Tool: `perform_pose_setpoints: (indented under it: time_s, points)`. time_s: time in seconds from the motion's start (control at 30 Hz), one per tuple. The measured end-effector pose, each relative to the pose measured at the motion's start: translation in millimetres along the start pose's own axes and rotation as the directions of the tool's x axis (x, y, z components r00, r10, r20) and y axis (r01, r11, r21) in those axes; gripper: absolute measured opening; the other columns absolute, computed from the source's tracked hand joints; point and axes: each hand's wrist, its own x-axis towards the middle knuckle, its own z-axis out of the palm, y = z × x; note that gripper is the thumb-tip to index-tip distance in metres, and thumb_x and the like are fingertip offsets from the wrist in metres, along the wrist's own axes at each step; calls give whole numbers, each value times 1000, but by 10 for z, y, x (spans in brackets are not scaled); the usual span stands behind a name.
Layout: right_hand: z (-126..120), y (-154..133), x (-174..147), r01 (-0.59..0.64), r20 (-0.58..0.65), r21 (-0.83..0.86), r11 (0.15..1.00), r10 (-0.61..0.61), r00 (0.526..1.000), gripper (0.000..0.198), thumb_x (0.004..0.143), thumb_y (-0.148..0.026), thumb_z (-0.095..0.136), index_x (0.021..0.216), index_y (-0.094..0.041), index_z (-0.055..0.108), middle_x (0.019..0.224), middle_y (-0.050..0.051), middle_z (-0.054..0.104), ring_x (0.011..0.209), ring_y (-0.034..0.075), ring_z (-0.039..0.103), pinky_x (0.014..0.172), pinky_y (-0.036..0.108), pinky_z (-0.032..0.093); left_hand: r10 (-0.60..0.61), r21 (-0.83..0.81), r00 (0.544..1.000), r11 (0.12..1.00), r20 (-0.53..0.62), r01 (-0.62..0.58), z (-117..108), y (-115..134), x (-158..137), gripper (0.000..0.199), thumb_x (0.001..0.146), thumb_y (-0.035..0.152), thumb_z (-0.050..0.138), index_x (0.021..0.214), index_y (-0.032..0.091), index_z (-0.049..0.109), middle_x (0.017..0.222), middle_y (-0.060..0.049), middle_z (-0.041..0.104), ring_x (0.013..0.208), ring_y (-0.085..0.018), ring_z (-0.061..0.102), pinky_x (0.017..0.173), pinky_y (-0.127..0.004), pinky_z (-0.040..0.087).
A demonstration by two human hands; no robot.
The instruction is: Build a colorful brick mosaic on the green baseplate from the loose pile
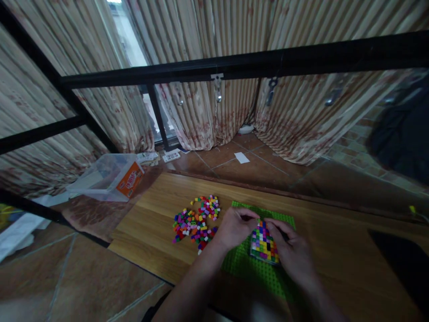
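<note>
A panel of small multicoloured toy bricks (263, 246) lies over a green studded baseplate (256, 270) on the wooden table. My left hand (236, 228) is at the panel's far left corner, its thumb and forefinger pressed together; whatever is between the fingertips is hidden. Along the right and far edges of the panel, my right hand (295, 250) is closed, with thumb and fingers against the bricks. The fingertips of both hands almost meet at the far edge. To the left, a loose pile of toy bricks (194, 223) in many colours is spread on the wood.
The wooden table (144, 223) has a dark flat object (398, 255) at its right end. A clear plastic bin (107, 176) with an orange label stands beyond the left end. A black metal rail (241, 66) crosses in front of striped curtains (208, 112). White paper (241, 157) lies on the tiled floor.
</note>
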Motion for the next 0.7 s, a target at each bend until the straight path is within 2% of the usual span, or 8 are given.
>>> perform_pose_setpoints:
  time_s: [0.17,0.27,0.37,0.43,0.5,0.57,0.7]
  points:
    - [-26,7,-3,-37,-6,-56,998,36,999,44,78,-58,59,99,-22,75,102,7,74,94,26,67,85,37,52,86,34,996,996,6,-86,-13,-44,-121,30,84,27,57,105,15,73,85,-3,74,69,-13,62,64,-23,49]
    - [-37,18,-1,-33,-9,-90,995,32,999,46,78,-59,58,100,-22,75,102,7,75,91,25,68,85,37,53,107,66,994,992,-30,-105,-76,-66,-174,31,87,30,55,105,14,73,90,-6,74,76,-15,65,69,-24,51]
    - [-49,23,5,-32,-7,-129,991,31,999,49,77,-61,56,100,-23,75,102,6,75,91,26,68,86,38,52,101,91,991,992,-83,-93,-244,-83,-171,30,87,29,54,103,13,74,87,-6,74,73,-15,65,66,-23,50]
    - [-55,16,7,-51,1,-146,988,51,999,50,76,-62,56,100,-23,75,102,6,74,91,26,68,86,38,53,90,136,985,988,-145,-70,-451,-78,-157,28,87,25,53,101,14,74,83,-5,74,70,-14,65,64,-22,49]
    - [-56,4,7,-75,5,-159,984,77,997,53,74,-64,56,101,-23,75,103,6,74,91,26,68,85,37,53,36,247,964,968,-265,31,-734,-61,-161,25,87,23,52,96,14,74,83,-4,74,71,-13,65,65,-20,48]
    - [-55,-7,6,-87,5,-172,981,90,996,55,74,-65,54,101,-23,75,104,6,74,91,26,68,85,37,53,-100,416,907,864,-408,283,-1056,-51,-201,24,87,23,52,92,17,74,82,-2,75,73,-12,65,65,-19,46]
    - [-59,-4,10,-78,2,-207,975,80,997,55,74,-66,53,101,-24,74,104,6,74,92,26,68,85,37,53,-205,466,806,726,-555,505,-1580,-110,-363,20,82,23,57,89,13,73,82,-8,73,75,-18,65,63,-24,42]
